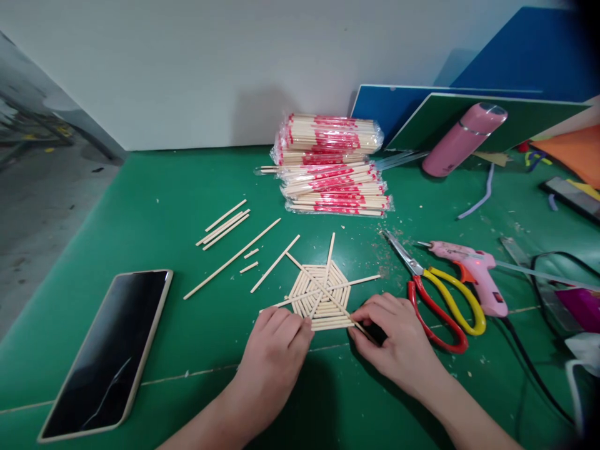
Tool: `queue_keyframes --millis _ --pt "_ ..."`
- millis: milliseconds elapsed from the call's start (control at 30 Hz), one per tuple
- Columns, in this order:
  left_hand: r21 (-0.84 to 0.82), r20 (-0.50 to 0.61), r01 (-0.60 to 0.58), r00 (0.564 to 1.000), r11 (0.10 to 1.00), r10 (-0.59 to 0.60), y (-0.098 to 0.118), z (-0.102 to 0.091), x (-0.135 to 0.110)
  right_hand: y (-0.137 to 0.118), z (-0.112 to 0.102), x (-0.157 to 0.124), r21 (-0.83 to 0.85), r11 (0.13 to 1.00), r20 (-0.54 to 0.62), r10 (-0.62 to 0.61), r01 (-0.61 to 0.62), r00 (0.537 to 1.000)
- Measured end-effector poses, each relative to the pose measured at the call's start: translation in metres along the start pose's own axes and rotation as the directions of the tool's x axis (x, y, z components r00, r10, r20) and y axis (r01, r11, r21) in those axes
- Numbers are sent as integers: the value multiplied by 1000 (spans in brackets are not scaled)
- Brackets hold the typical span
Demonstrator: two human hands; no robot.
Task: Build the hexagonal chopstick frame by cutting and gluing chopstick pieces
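Note:
A flat hexagonal web of glued wooden sticks lies on the green table, with three long spokes crossing its middle. My left hand rests at its near left edge, fingers curled and pressing the outermost stick. My right hand sits at the near right corner, fingertips pinched on the end of that same stick and a spoke. Loose sticks of different lengths lie to the upper left.
A phone lies face up at the left. Wrapped chopstick packs are stacked behind. Red and yellow scissors, a pink glue gun with its cable, a pink bottle and coloured boards fill the right side.

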State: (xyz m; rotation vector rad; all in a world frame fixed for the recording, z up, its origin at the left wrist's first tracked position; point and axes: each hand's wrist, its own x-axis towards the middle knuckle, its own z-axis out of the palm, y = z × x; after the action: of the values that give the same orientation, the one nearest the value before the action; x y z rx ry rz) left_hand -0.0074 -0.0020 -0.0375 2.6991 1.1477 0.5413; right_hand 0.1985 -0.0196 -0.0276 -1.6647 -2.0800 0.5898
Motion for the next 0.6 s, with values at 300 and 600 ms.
queue_keyframes --millis 300,600 --pt "72 -15 -29 999 997 30 0 2 -2 -3 -1 0 -18 1000 -12 1 -2 1000" --pt "1 -42 1 999 1000 -1 0 -4 2 -3 -1 -1 -29 1000 -35 -10 9 999"
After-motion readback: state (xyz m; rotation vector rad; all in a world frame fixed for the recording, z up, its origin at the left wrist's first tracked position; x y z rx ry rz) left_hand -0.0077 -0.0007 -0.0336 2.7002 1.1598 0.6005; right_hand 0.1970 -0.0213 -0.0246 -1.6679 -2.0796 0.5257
